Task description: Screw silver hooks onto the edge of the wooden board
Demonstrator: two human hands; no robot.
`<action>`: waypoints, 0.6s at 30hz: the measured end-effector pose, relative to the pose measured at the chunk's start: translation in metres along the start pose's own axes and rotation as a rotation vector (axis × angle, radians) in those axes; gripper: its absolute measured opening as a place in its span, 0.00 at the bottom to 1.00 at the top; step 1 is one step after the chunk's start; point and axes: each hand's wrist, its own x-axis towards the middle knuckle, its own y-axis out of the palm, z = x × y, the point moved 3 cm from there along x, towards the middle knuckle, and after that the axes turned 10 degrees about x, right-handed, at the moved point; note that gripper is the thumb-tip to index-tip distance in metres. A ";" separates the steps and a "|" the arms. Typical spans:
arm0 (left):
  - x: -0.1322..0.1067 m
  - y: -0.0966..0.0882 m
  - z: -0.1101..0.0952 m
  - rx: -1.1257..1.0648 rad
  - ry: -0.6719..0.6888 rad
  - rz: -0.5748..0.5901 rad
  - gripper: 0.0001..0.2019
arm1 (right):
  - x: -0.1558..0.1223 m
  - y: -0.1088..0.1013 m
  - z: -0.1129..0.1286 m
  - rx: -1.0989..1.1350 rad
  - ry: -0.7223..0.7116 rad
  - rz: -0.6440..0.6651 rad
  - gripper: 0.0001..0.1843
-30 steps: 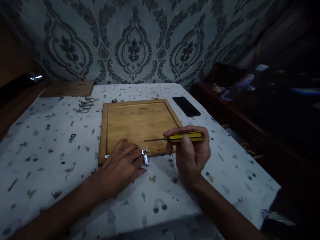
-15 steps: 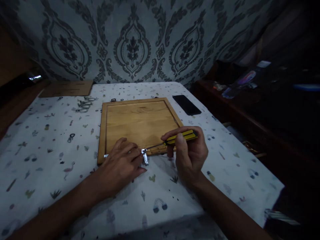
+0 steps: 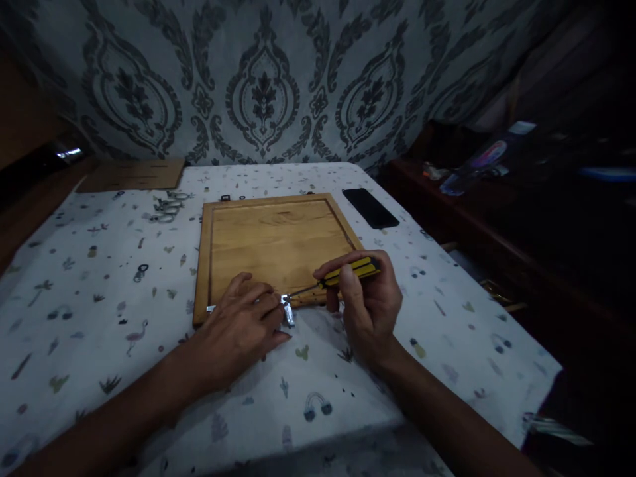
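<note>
A framed wooden panel (image 3: pixel 278 242), like a cabinet door, lies flat on the table. A shiny metal hinge (image 3: pixel 288 314) sits at its front edge, one arm sticking out toward me. My left hand (image 3: pixel 246 318) holds this hinge against the panel edge, fingers curled over the top and thumb in front; much of the grip is hidden. A small metal piece (image 3: pixel 211 309) shows left of that hand. In my right hand (image 3: pixel 372 298) is a yellow and black screwdriver (image 3: pixel 350 271), tilted, its shaft pointing left and its tip at the hinge.
Several metal hinges (image 3: pixel 169 207) lie left of the panel, near a cardboard sheet (image 3: pixel 132 175). A black phone (image 3: pixel 371 208) rests to the right. Patterned cloth (image 3: pixel 342 404) covers the table. Beyond its right edge, a plastic bottle (image 3: pixel 484 159) lies on a dark surface.
My right hand has moved slightly left with the screwdriver, bringing its handle nearer the hinge. My left hand, the panel and the hinge have stayed in place.
</note>
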 end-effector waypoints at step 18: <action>-0.001 0.000 0.000 0.008 -0.012 0.028 0.10 | 0.008 0.003 0.001 0.151 0.179 0.203 0.10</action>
